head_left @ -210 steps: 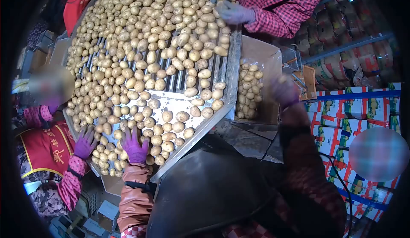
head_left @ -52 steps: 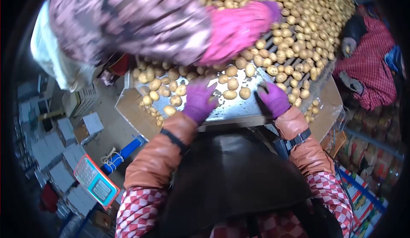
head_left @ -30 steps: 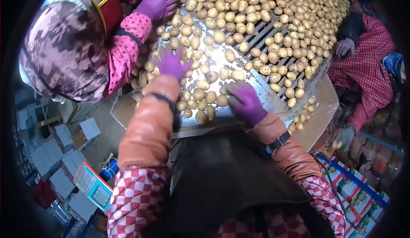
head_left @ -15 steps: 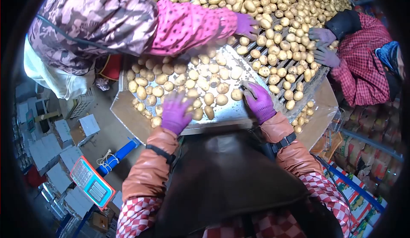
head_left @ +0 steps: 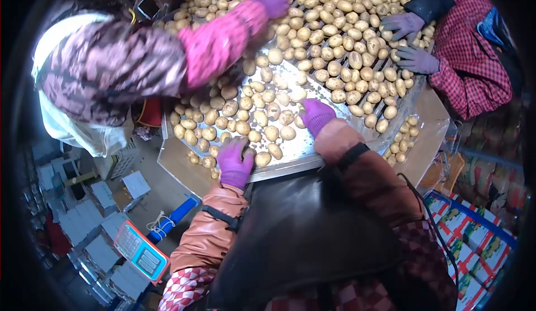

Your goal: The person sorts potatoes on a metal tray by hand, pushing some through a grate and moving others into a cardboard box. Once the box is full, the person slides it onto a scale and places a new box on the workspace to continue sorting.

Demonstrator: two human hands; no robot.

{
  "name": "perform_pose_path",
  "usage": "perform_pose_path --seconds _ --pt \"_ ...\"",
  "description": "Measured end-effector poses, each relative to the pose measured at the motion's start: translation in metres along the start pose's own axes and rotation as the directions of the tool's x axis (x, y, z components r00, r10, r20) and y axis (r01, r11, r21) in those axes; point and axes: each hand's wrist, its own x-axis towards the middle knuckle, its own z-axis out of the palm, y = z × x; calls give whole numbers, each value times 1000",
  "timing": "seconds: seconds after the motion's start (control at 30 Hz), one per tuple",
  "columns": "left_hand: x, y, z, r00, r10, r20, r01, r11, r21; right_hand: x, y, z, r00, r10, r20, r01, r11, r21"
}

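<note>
Purple gloves cover both hands. My left hand [head_left: 235, 161] is open at the near left edge of the metal tray [head_left: 290, 167], fingers spread over the potatoes [head_left: 224, 138] there. On the tray's right side, my right hand [head_left: 318, 116] is closed, its bent fingers curled round a potato [head_left: 300, 122] that shows at the palm side. Another pale potato [head_left: 297, 94] lies just beyond those fingertips. Loose yellow potatoes [head_left: 260, 118] cover much of the tray between my hands, with wet, dirt-specked metal showing among them.
A co-worker's gloved hand [head_left: 272, 3] reaches over the potato heap [head_left: 335, 10] from the left. Another person's hands [head_left: 416, 60] rest on potatoes at the right. Cardboard [head_left: 183, 163] flanks the tray. A scale [head_left: 142, 252] stands lower left, printed boxes [head_left: 466, 249] lower right.
My right hand has moved left and inward over the tray, and its fingers have curled. My left hand is lower, near the edge. The left co-worker's arm has swung up and back.
</note>
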Motion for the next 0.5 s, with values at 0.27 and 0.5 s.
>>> perform_pose_path --seconds 0.27,0.5 --pt "27 50 33 890 406 208 -406 913 -44 18 -12 -8 999 40 19 -38 997 -66" --pt "6 -6 -18 987 150 51 -153 985 76 15 15 -19 979 160 128 -205 717 666"
